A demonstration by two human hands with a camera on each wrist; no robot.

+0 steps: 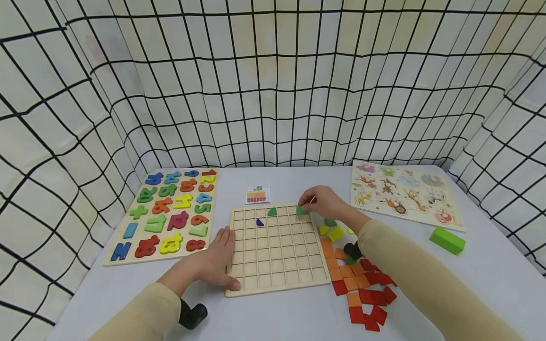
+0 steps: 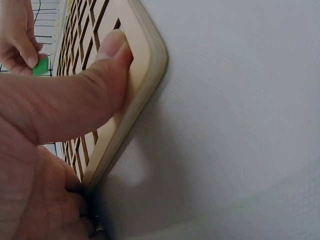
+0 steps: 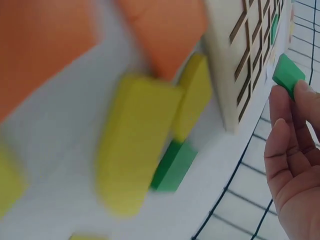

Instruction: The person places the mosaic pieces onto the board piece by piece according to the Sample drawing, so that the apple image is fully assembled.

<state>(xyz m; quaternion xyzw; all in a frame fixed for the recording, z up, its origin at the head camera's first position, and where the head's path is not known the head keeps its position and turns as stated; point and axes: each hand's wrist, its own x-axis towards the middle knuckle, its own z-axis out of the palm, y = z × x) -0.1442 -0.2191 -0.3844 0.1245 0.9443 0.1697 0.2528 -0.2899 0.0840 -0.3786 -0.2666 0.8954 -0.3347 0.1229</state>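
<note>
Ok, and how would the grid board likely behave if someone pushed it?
The grid board is probably stiff, as it looks like solid wood. Lying flat and broad, it would likely slide rather than tip, though the left hand, its thumb on the near corner, might check that.

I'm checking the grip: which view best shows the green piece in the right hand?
The right wrist view: there the green piece looks largest, mostly uncovered. The head view shows it small, partly covered; left wrist, small, near the left edge.
</note>
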